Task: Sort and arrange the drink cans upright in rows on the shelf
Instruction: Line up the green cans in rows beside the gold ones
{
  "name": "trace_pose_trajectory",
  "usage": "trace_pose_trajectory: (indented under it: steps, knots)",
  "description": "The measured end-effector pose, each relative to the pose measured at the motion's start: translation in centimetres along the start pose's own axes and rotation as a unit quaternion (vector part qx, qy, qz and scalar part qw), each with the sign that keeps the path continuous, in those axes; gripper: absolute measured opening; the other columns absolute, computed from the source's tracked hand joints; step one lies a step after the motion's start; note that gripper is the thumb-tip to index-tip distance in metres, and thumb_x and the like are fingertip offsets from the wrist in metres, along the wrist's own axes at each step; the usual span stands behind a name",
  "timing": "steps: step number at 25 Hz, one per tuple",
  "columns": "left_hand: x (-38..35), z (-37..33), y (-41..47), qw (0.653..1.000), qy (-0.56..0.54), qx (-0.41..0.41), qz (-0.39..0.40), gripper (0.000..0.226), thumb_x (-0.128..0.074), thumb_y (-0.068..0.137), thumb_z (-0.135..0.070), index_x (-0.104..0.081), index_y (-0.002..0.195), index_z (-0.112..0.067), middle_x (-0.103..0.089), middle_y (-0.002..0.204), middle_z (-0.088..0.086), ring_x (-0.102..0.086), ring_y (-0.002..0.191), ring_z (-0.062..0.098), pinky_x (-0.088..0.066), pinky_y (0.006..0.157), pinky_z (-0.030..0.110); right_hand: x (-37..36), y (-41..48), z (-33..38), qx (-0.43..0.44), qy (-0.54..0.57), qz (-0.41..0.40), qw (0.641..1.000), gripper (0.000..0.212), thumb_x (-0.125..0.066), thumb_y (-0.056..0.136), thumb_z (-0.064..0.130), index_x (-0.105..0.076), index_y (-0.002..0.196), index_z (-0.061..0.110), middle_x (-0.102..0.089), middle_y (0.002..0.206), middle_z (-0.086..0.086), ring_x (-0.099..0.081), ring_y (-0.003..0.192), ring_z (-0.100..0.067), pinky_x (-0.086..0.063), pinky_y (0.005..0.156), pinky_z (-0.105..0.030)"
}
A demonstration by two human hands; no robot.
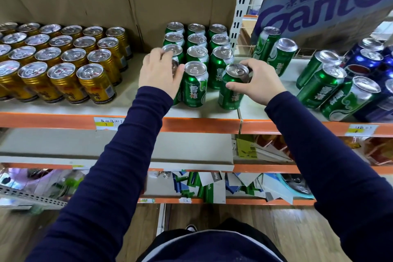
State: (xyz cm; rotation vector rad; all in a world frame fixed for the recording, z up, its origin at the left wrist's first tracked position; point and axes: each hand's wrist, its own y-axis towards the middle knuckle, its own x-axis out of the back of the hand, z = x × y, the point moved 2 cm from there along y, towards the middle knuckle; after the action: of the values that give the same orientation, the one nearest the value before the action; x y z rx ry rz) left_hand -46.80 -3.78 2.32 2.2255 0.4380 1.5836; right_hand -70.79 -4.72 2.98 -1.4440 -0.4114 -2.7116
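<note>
Hands in dark blue sleeves reach to a block of green cans (197,55) standing upright, three across, on the cream shelf (127,93) with its orange front edge. The right hand (260,82) grips the front-right can (230,91) at its rim, with the thumb on the near side and the fingers curled over the far side. That can stands on the shelf at the front of the right-hand column, near the edge. The left hand (160,72) is cupped over the front-left can (174,66), its fingers curved round the top and its thumb just beside the front-middle can (194,85). Most of the covered can is hidden behind the hand, and the fingertips are blurred. To the left, well apart from the green block, gold cans (63,64) stand upright in tidy rows. To the right, beyond the white slotted upright (240,13), loose green cans (323,85) crowd together unevenly, just beside blue cans (361,59). A cardboard box (319,2) with purple lettering sits behind and above them. Paper price labels (106,123) are stuck to the orange edge.
</note>
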Motion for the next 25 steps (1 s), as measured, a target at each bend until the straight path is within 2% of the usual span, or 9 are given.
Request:
trace_pose_trajectory:
  steps: [2,5,9,14,16,17,19,21,25]
  knots:
    - [-0.6,-1.0,-0.7,0.997,0.021,-0.068,-0.001,0.051,-0.034,0.094,-0.042,-0.048,0.133,-0.011,-0.048,0.136,0.011,-0.041,0.127,0.030,-0.029,0.106,0.041,-0.5,0.1,1.2,0.028,0.012,-0.013,0.999,0.052,-0.077,0.072,0.041,-0.060,0.112,0.012,-0.061,0.109,-0.002,-0.054,0.100,-0.017,-0.043,0.083,-0.028]
    - [-1.9,-1.4,-1.6,0.994,0.063,-0.093,0.015,0.061,-0.019,0.092,-0.047,-0.046,0.137,-0.015,-0.049,0.139,0.006,-0.039,0.132,0.027,-0.019,0.111,0.041,-1.7,0.5,2.0,0.040,0.013,-0.019,0.999,0.060,-0.077,0.072,0.043,-0.057,0.120,0.013,-0.057,0.112,0.001,-0.050,0.105,-0.014,-0.036,0.084,-0.023]
    - [-2.8,-1.0,-1.7,0.990,0.091,-0.110,-0.016,0.055,-0.025,0.095,-0.044,-0.051,0.132,-0.014,-0.057,0.131,0.005,-0.045,0.127,0.027,-0.017,0.109,0.039,-2.6,1.3,0.9,0.019,0.005,-0.008,1.000,0.070,-0.075,0.070,0.053,-0.053,0.124,0.015,-0.058,0.119,-0.006,-0.052,0.108,-0.020,-0.036,0.083,-0.023]
    - [-3.1,-1.3,-1.7,0.991,0.080,-0.103,-0.032,0.053,-0.028,0.094,-0.042,-0.055,0.127,-0.012,-0.060,0.125,0.005,-0.048,0.124,0.027,-0.019,0.108,0.040,-2.3,0.5,0.6,0.025,-0.007,0.040,0.999,0.074,-0.073,0.075,0.046,-0.045,0.136,0.015,-0.056,0.125,-0.007,-0.051,0.114,-0.023,-0.040,0.094,-0.030]
    - [-2.8,-2.1,-1.4,0.995,0.046,-0.086,-0.029,0.053,-0.028,0.092,-0.041,-0.057,0.125,-0.011,-0.058,0.127,0.006,-0.047,0.124,0.027,-0.019,0.109,0.043,-1.2,-0.3,0.0,0.028,-0.023,0.040,0.999,0.066,-0.071,0.080,0.040,-0.048,0.136,0.014,-0.057,0.126,-0.008,-0.053,0.113,-0.022,-0.043,0.096,-0.033]
    - [-2.7,-2.8,-1.1,0.996,0.021,-0.082,-0.032,0.051,-0.030,0.091,-0.040,-0.058,0.123,-0.012,-0.058,0.127,0.006,-0.047,0.123,0.027,-0.019,0.110,0.045,-0.2,-0.8,-0.4,0.029,-0.026,0.031,0.999,0.057,-0.070,0.082,0.035,-0.053,0.131,0.013,-0.060,0.123,-0.007,-0.056,0.110,-0.021,-0.044,0.094,-0.031]
    - [-2.5,-4.7,-0.3,0.994,-0.016,-0.098,-0.049,0.045,-0.034,0.091,-0.038,-0.061,0.117,-0.013,-0.059,0.123,0.006,-0.050,0.120,0.027,-0.020,0.110,0.044,2.3,-1.7,-1.4,0.031,-0.034,-0.004,0.999,0.038,-0.068,0.084,0.027,-0.063,0.119,0.011,-0.065,0.113,-0.006,-0.058,0.100,-0.015,-0.043,0.087,-0.023]
    - [-2.6,-7.2,0.8,0.990,-0.038,-0.123,-0.053,0.043,-0.037,0.091,-0.038,-0.063,0.115,-0.015,-0.060,0.120,0.005,-0.052,0.115,0.026,-0.021,0.109,0.042,5.1,-2.1,-3.1,0.016,-0.050,-0.058,0.997,0.030,-0.068,0.084,0.022,-0.067,0.111,0.010,-0.067,0.107,-0.007,-0.059,0.095,-0.015,-0.044,0.086,-0.024]
    - [-4.0,-12.8,3.9,0.983,-0.069,-0.166,0.036,0.046,-0.038,0.089,-0.042,-0.058,0.121,-0.016,-0.055,0.126,0.006,-0.049,0.117,0.028,-0.030,0.102,0.041,10.1,-1.6,-8.5,-0.051,-0.126,-0.109,0.985,0.029,-0.067,0.083,0.020,-0.068,0.109,0.009,-0.067,0.109,-0.011,-0.059,0.104,-0.027,-0.042,0.091,-0.031]
